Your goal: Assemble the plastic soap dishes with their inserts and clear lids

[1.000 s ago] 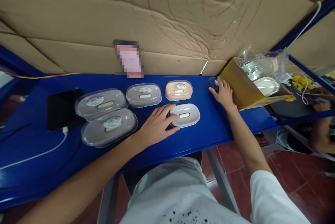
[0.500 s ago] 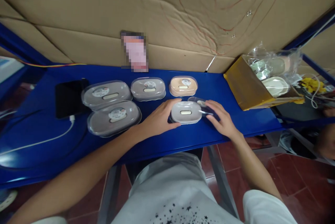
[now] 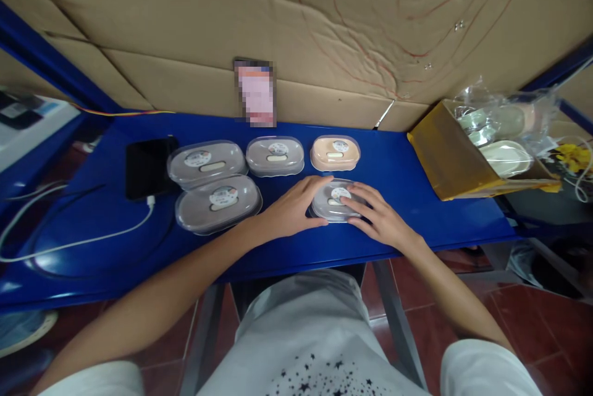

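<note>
A small grey oval container (image 3: 334,203) with a clear lid and a round sticker sits near the front edge of the blue table. My left hand (image 3: 296,206) is curved round its left end, thumb below and fingers above. On the lid and its right end rest the spread fingers of my right hand (image 3: 382,217). Behind it stands a peach container (image 3: 335,154), with a grey container (image 3: 275,158) to its left. Two larger grey lidded containers, one behind (image 3: 207,165) and one in front (image 3: 218,206), are further left.
A black device (image 3: 148,167) with a white cable lies on the table (image 3: 287,254) at left. A phone with a blurred screen (image 3: 257,94) leans against the cardboard. At right is an open cardboard box (image 3: 451,155) with wrapped items.
The clear lid in my right hand has moved left and now covers the grey container. My right hand has come over it. The view has shifted slightly.
</note>
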`<move>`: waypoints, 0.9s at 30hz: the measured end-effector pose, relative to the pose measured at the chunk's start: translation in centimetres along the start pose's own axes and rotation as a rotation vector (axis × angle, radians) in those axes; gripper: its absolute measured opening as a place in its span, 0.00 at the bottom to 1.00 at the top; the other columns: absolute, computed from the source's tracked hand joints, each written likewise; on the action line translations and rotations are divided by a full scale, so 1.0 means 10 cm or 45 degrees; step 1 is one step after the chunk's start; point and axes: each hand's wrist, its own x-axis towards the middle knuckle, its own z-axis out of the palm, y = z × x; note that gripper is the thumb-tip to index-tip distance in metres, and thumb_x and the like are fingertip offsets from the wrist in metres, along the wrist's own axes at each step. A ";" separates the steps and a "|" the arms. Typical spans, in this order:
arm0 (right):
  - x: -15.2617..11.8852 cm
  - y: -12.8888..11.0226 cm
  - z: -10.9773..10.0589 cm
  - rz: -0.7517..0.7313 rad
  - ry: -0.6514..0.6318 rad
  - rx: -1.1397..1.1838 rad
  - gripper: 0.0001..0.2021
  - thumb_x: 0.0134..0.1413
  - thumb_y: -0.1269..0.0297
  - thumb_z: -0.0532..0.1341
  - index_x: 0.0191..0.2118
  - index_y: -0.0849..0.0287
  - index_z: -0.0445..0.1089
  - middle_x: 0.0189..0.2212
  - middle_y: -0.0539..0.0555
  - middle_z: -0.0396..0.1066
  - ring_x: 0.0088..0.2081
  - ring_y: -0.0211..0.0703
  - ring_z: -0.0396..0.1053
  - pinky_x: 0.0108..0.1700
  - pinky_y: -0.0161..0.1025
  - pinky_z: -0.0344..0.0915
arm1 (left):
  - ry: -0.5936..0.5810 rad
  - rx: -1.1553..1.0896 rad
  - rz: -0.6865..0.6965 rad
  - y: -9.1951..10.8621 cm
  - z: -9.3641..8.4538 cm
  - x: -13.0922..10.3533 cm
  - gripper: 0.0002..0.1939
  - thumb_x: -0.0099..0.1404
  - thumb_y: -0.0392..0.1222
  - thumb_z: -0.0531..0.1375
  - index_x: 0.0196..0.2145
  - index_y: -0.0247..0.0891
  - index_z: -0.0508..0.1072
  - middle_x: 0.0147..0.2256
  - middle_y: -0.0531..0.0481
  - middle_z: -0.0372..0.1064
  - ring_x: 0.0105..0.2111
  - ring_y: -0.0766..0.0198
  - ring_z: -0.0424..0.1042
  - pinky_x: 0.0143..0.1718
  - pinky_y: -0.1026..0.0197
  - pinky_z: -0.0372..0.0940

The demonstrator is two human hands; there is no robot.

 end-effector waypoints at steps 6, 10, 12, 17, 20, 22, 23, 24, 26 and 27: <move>0.00 -0.01 0.03 0.007 -0.007 0.014 0.36 0.74 0.61 0.63 0.79 0.40 0.51 0.73 0.59 0.63 0.76 0.60 0.58 0.73 0.68 0.65 | -0.036 0.043 0.008 -0.01 -0.03 0.00 0.48 0.65 0.46 0.74 0.75 0.47 0.56 0.71 0.38 0.61 0.70 0.42 0.63 0.71 0.38 0.61; -0.01 -0.04 0.07 0.034 0.020 0.024 0.35 0.73 0.61 0.64 0.79 0.43 0.53 0.72 0.61 0.63 0.76 0.60 0.57 0.74 0.67 0.63 | -0.050 0.084 0.033 0.00 -0.04 0.01 0.46 0.66 0.46 0.73 0.75 0.46 0.57 0.70 0.37 0.62 0.70 0.43 0.64 0.71 0.39 0.62; -0.02 -0.05 0.08 0.036 0.027 0.008 0.33 0.74 0.61 0.63 0.78 0.46 0.55 0.71 0.62 0.64 0.76 0.60 0.58 0.74 0.67 0.62 | -0.054 0.163 0.024 0.06 -0.03 0.01 0.45 0.67 0.46 0.72 0.75 0.45 0.56 0.70 0.36 0.61 0.70 0.43 0.64 0.70 0.39 0.64; 0.02 -0.04 0.04 0.083 -0.022 -0.130 0.28 0.75 0.57 0.62 0.75 0.47 0.62 0.70 0.61 0.69 0.75 0.60 0.60 0.74 0.68 0.60 | 0.073 0.754 0.128 0.43 -0.12 -0.14 0.37 0.71 0.38 0.68 0.73 0.43 0.60 0.75 0.32 0.53 0.73 0.37 0.59 0.72 0.34 0.59; 0.11 -0.02 0.00 0.059 -0.045 -0.167 0.25 0.75 0.57 0.62 0.73 0.49 0.65 0.70 0.61 0.69 0.74 0.59 0.62 0.72 0.66 0.61 | 0.259 0.998 0.063 0.63 -0.30 -0.48 0.30 0.76 0.41 0.63 0.72 0.44 0.63 0.72 0.34 0.61 0.70 0.40 0.65 0.71 0.35 0.59; 0.21 -0.02 0.00 0.018 -0.053 -0.150 0.25 0.76 0.57 0.61 0.72 0.50 0.66 0.70 0.61 0.69 0.73 0.58 0.63 0.71 0.63 0.63 | 0.423 1.088 -0.070 0.65 -0.42 -0.79 0.28 0.77 0.43 0.62 0.71 0.47 0.64 0.69 0.36 0.65 0.68 0.40 0.68 0.69 0.34 0.61; 0.28 -0.03 0.02 -0.002 -0.064 -0.135 0.24 0.76 0.57 0.61 0.72 0.50 0.66 0.70 0.61 0.69 0.73 0.57 0.63 0.70 0.62 0.64 | 0.498 1.116 -0.144 0.62 -0.48 -0.95 0.28 0.77 0.43 0.63 0.71 0.47 0.65 0.68 0.35 0.66 0.67 0.39 0.69 0.68 0.33 0.62; 0.36 -0.04 0.04 -0.022 -0.082 -0.120 0.24 0.76 0.56 0.61 0.72 0.50 0.66 0.70 0.60 0.69 0.73 0.56 0.63 0.70 0.61 0.64 | 0.559 1.145 -0.219 0.58 -0.52 -1.11 0.28 0.77 0.44 0.63 0.70 0.47 0.65 0.67 0.35 0.67 0.66 0.37 0.69 0.67 0.32 0.63; 0.54 -0.07 0.12 -0.063 -0.122 -0.092 0.24 0.76 0.56 0.60 0.72 0.50 0.67 0.70 0.60 0.69 0.72 0.56 0.63 0.70 0.59 0.65 | 0.628 1.173 -0.365 0.45 -0.55 -1.37 0.27 0.77 0.47 0.63 0.69 0.46 0.67 0.67 0.33 0.67 0.65 0.33 0.70 0.64 0.29 0.65; 0.63 -0.08 0.16 -0.081 -0.137 -0.080 0.23 0.77 0.55 0.59 0.72 0.51 0.67 0.70 0.60 0.69 0.72 0.56 0.63 0.70 0.59 0.65 | 0.643 1.159 -0.404 0.38 -0.55 -1.47 0.26 0.77 0.48 0.63 0.69 0.46 0.67 0.67 0.33 0.67 0.65 0.33 0.69 0.63 0.29 0.65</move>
